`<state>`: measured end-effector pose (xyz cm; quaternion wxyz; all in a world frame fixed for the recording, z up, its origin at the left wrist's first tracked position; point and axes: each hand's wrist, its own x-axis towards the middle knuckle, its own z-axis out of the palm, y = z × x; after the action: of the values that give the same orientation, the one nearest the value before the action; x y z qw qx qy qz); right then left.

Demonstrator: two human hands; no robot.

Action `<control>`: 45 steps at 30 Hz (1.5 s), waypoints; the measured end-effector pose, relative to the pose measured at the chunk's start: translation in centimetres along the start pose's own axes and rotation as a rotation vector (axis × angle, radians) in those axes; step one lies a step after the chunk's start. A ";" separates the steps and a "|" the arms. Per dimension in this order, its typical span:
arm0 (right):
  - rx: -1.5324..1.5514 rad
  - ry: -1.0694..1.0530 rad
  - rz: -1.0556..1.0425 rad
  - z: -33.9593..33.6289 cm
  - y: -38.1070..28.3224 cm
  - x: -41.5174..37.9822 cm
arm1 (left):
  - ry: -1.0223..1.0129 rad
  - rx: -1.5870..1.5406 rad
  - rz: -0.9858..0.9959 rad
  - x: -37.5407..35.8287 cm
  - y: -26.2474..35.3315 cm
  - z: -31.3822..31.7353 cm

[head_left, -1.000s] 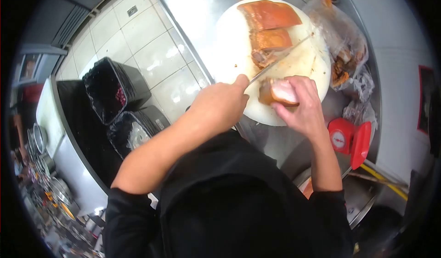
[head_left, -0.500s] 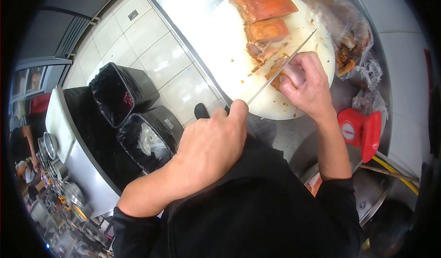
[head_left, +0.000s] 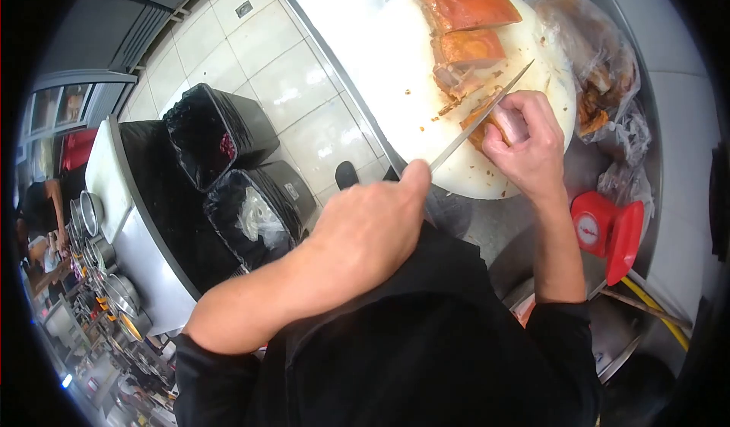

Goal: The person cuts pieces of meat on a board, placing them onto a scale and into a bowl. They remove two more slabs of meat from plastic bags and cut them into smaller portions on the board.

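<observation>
My left hand [head_left: 372, 233] is closed round the handle of a long knife [head_left: 479, 119], its blade slanting up and to the right over the board. Pinched in the curled fingers of my right hand [head_left: 532, 142] is a chunk of roast meat [head_left: 515, 118] with a browned skin, lying right beside the blade. Underneath is a round white cutting board [head_left: 407, 134]. Further up the board, a large piece of orange-brown roast meat [head_left: 468, 7] and a smaller cut piece [head_left: 471, 47] lie together, with shreds [head_left: 456, 83] and crumbs below them.
A clear plastic bag [head_left: 582, 43] of browned meat leans at the board's right. Closer to me stands a red dial scale [head_left: 601, 225]. Two black-lined bins [head_left: 199, 142] stand on the tiled floor at left. Metal bowls [head_left: 91, 212] and another person's arm [head_left: 55, 203] show far left.
The whole view has shifted, so the board and bins sit further right. Both hands keep their grips, and the knife blade stays beside the chunk of meat.
</observation>
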<state>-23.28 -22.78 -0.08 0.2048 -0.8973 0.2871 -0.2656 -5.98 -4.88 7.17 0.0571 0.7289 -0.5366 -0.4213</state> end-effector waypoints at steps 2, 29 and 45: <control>0.007 -0.006 -0.003 0.0 0.0 0.0 | 0.042 0.006 0.049 1.6 0.0 0.1; 0.142 -0.439 0.716 -4.2 3.5 0.7 | -0.044 -0.155 -0.010 4.0 -4.9 1.1; 1.754 -0.026 0.642 -6.9 3.3 -4.8 | 0.065 -0.042 0.063 4.3 -5.3 2.6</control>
<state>-32.11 -23.76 1.85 0.8758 -0.3025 0.2157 -0.3080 -3.58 -5.22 0.29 0.1029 0.7236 -0.5481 -0.4068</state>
